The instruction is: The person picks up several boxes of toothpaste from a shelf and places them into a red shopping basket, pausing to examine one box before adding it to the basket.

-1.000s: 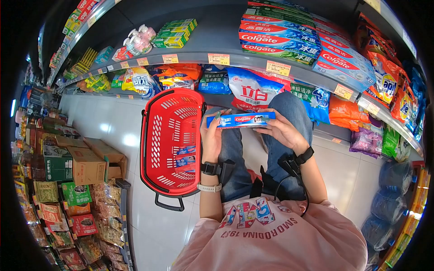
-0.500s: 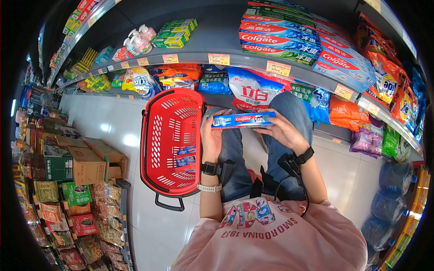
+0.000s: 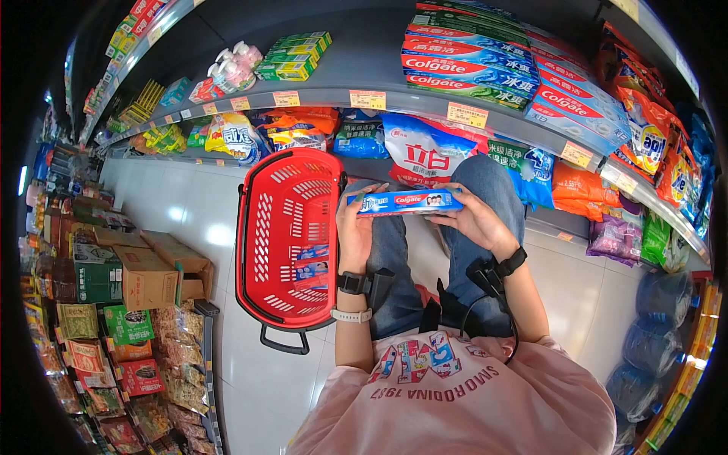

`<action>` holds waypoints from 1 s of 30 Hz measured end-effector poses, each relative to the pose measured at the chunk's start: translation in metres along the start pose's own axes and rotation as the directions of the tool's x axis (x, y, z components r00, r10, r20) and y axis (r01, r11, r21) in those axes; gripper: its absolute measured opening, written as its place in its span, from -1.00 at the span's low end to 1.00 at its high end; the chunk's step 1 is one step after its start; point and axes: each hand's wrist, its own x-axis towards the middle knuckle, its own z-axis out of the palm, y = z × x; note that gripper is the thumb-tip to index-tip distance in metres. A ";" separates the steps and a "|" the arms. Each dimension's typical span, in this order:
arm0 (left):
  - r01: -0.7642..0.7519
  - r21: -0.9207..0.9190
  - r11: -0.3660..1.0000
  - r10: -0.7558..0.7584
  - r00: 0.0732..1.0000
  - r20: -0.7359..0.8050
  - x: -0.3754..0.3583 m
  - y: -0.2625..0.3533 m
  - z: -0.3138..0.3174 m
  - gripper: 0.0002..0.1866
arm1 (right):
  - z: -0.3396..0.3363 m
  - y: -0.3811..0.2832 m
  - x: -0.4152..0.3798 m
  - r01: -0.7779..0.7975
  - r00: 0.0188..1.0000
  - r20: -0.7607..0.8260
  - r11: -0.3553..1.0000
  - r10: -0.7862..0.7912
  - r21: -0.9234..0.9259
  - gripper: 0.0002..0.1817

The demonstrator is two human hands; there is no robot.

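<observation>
A blue, white and red Colgate toothpaste box (image 3: 413,201) is held level above my knees, its printed long side facing up at me. My left hand (image 3: 354,227) grips its left end, and my right hand (image 3: 476,218) grips the right end, fingers closed on the carton. Just left of my left arm, a red shopping basket (image 3: 265,258) rests on the floor with its black handles folded down. Inside it, near the right wall, lie several blue and white toothpaste boxes (image 3: 312,265).
Ahead, a grey shelf (image 3: 341,76) carries stacked Colgate cartons (image 3: 462,64) and pump bottles (image 3: 233,67). Detergent bags (image 3: 425,148) fill the level below. Cardboard boxes (image 3: 150,277) and packaged snacks (image 3: 186,341) stand at the left; large water bottles (image 3: 648,334) at the right.
Both hands stay in place around the toothpaste box, which has shifted or tilted very slightly. The basket and shelves look the same.
</observation>
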 end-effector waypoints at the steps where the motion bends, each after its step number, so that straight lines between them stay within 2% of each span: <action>1: 0.000 0.000 1.000 0.000 1.000 0.000 0.000 -0.001 -0.001 -0.66 | 0.000 0.000 0.000 0.000 1.000 0.000 1.000 0.000 0.000 -0.57; 3: -0.006 0.026 1.000 0.007 0.999 -0.039 0.000 -0.004 -0.002 -0.71 | 0.000 -0.001 -0.001 0.003 1.000 0.026 1.000 -0.002 -0.022 -0.59; 10: -0.007 0.070 0.998 0.009 1.000 -0.023 0.000 -0.006 -0.003 -0.72 | 0.000 0.001 -0.001 0.018 0.999 0.038 0.999 -0.016 -0.049 -0.58; 16: -0.051 0.041 0.998 0.049 0.998 0.044 0.000 -0.008 -0.005 -0.71 | 0.001 0.000 -0.002 0.044 0.998 0.052 0.993 -0.038 -0.113 -0.57; 19: -0.069 0.018 0.997 0.068 0.997 0.046 0.000 -0.009 -0.006 -0.69 | 0.001 0.000 -0.001 0.054 0.998 0.043 0.990 -0.049 -0.126 -0.48; 22: -0.068 0.095 0.993 0.067 0.998 0.015 0.001 -0.011 -0.009 -0.75 | 0.002 0.000 -0.001 0.053 0.998 0.034 0.989 -0.049 -0.138 -0.51; 24: -0.030 -0.006 1.000 0.030 1.000 0.008 0.001 -0.010 -0.010 -0.52 | 0.002 -0.002 -0.001 0.014 1.000 0.009 1.000 -0.014 -0.028 -0.52; 25: -0.030 -0.006 1.000 0.030 1.000 0.008 0.000 -0.012 -0.011 -0.52 | 0.002 -0.002 -0.001 0.014 1.000 0.009 1.000 -0.013 -0.028 -0.52; 27: -0.157 0.038 0.987 0.152 0.983 0.106 -0.001 -0.015 -0.013 -0.29 | 0.002 -0.001 -0.001 0.025 1.000 0.004 0.998 -0.025 -0.054 -0.54; 28: -0.157 0.038 0.987 0.153 0.983 0.105 -0.001 -0.014 -0.012 -0.29 | 0.002 -0.001 -0.001 0.025 1.000 0.005 0.998 -0.024 -0.055 -0.54; 30: -0.122 0.083 0.989 0.116 0.991 0.072 -0.001 -0.012 -0.012 -0.14 | 0.002 -0.001 -0.001 0.025 1.000 0.013 0.999 -0.024 -0.041 -0.54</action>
